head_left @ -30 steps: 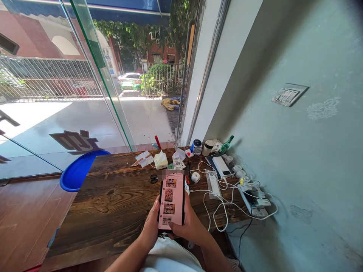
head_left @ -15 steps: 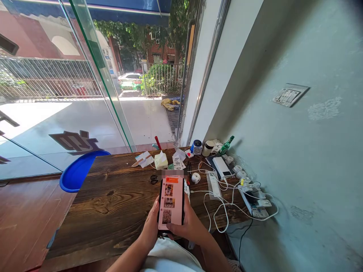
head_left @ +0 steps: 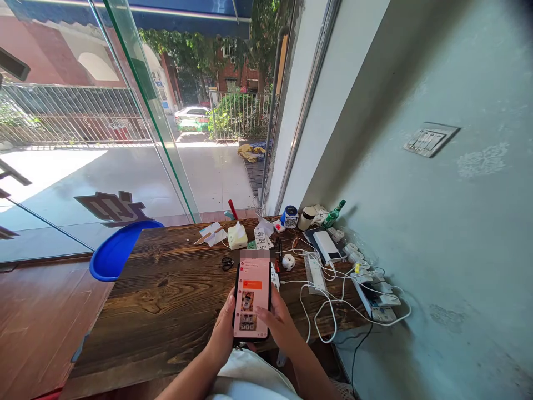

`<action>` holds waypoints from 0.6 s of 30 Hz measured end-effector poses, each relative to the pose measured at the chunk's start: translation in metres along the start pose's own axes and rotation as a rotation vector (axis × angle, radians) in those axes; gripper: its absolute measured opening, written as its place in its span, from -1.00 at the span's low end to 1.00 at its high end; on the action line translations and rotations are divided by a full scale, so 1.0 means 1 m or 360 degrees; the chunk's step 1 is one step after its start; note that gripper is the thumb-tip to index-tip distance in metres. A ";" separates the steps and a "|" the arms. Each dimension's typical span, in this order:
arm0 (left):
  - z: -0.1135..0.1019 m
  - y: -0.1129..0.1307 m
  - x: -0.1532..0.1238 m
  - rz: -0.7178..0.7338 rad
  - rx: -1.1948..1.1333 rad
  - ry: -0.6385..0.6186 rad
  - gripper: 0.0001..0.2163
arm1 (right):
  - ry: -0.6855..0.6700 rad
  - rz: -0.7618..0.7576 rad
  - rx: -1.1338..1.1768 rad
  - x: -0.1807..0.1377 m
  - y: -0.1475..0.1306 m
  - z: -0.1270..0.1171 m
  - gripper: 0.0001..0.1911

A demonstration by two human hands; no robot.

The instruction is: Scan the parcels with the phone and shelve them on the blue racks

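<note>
I hold a black smartphone (head_left: 251, 297) upright over the near edge of a dark wooden table (head_left: 166, 300). Its lit screen shows a pink page with small pictures and an orange bar. My left hand (head_left: 221, 333) wraps the phone's left side and bottom. My right hand (head_left: 280, 328) cups the right side, with its thumb lying across the lower screen.
Behind the phone lie small scissors (head_left: 226, 263), paper tags (head_left: 262, 238), a tissue pack (head_left: 237, 236) and a white tape roll (head_left: 288, 261). White cables, chargers and power strips (head_left: 315, 272) crowd the table's right side by the teal wall. A blue plastic basin (head_left: 116, 250) sits left.
The content on the phone screen has scrolled downward, and my right thumb has moved up onto the lower screen. Both hands stay in nearly the same place.
</note>
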State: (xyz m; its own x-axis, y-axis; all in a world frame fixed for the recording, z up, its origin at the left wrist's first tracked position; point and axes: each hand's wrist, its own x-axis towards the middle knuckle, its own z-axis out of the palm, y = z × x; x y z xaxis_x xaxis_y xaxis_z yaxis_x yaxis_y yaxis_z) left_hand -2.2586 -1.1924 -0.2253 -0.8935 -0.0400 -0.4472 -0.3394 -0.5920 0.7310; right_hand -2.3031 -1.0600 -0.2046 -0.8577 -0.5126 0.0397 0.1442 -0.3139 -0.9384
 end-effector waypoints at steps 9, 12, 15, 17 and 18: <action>-0.001 -0.008 -0.004 0.0062 -0.0025 0.0071 -0.06 | 0.0593 0.0048 0.0110 0.012 -0.001 0.017 -0.51; -0.002 -0.011 -0.004 0.0070 -0.0055 0.0092 -0.04 | 0.0670 0.0081 0.0120 0.012 -0.002 0.020 -0.46; -0.003 -0.012 -0.004 0.0038 -0.0088 0.0111 -0.07 | 0.0725 0.0096 0.0127 0.013 0.000 0.022 -0.42; -0.005 -0.013 -0.003 0.0033 -0.0102 0.0102 -0.08 | 0.0755 0.0104 0.0120 0.014 0.001 0.022 -0.40; -0.005 -0.013 -0.003 0.0031 -0.0101 0.0081 -0.07 | 0.0764 0.0108 0.0115 0.014 0.002 0.022 -0.40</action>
State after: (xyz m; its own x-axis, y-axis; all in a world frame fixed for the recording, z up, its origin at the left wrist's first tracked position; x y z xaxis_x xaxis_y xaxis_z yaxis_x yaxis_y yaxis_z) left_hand -2.2500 -1.1886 -0.2361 -0.8831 -0.0920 -0.4601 -0.3012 -0.6406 0.7063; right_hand -2.3043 -1.0854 -0.1982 -0.9734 -0.1130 -0.1993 0.2269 -0.3557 -0.9066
